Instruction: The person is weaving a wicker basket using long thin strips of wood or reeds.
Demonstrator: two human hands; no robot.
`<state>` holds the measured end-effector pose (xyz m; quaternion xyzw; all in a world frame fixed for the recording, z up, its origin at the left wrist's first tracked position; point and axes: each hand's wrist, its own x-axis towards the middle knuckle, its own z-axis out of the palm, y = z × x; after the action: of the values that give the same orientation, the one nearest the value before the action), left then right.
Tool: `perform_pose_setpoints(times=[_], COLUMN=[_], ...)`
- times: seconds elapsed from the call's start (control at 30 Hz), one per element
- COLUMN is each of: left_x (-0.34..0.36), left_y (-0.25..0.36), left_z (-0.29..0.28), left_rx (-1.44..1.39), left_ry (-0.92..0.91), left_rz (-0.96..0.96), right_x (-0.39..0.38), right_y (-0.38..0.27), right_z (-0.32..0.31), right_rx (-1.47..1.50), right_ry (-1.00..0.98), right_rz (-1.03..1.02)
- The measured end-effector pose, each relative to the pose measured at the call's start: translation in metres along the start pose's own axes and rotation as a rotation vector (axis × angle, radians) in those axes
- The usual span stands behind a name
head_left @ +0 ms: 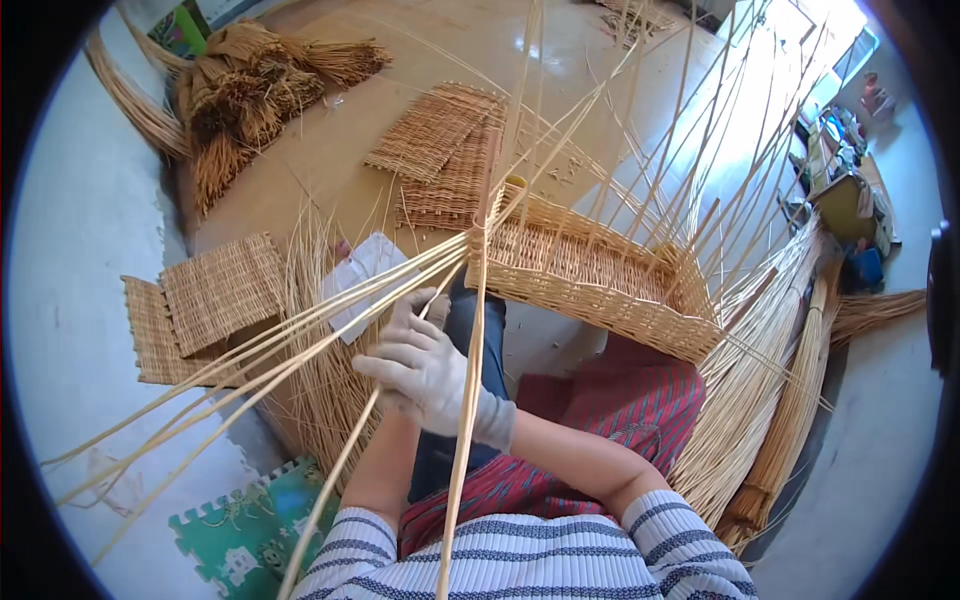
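Note:
A half-woven wicker basket, rectangular and tan, rests tilted near my knees, with long loose rods rising from its far side. Several pale rods fan out leftward from its near left corner. My right hand, in a whitish work glove with a grey cuff, reaches across to the left, its fingers closed round one wicker rod. Behind it, my left hand is mostly covered; the gloved fingers that show pinch the same rod nearer the basket. Another rod bundle hangs down in front of my right wrist.
Woven panels lie on the floor ahead, and more panels stand at the left. A brown bundle pile sits by the left wall. Long pale bundles lie at my right. A green foam mat is at lower left.

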<state>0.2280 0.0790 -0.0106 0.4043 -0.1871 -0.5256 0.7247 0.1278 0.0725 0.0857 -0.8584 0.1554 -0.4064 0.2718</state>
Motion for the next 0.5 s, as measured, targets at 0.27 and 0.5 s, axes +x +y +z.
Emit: perform_pose_setpoints(times=[0.27,0.5], left_x=[0.076,0.09], left_y=[-0.029,-0.082], left_z=[-0.013,-0.02], left_rx=[0.487,0.978], left_ry=[-0.074,-0.178], left_rz=[0.194,0.326], right_x=[0.025,0.073], right_y=[0.053,0.064], right_z=[0.005,-0.009], right_rx=[-0.077,0.127], right_ry=[0.038,0.382], right_rz=[-0.219,0.019])
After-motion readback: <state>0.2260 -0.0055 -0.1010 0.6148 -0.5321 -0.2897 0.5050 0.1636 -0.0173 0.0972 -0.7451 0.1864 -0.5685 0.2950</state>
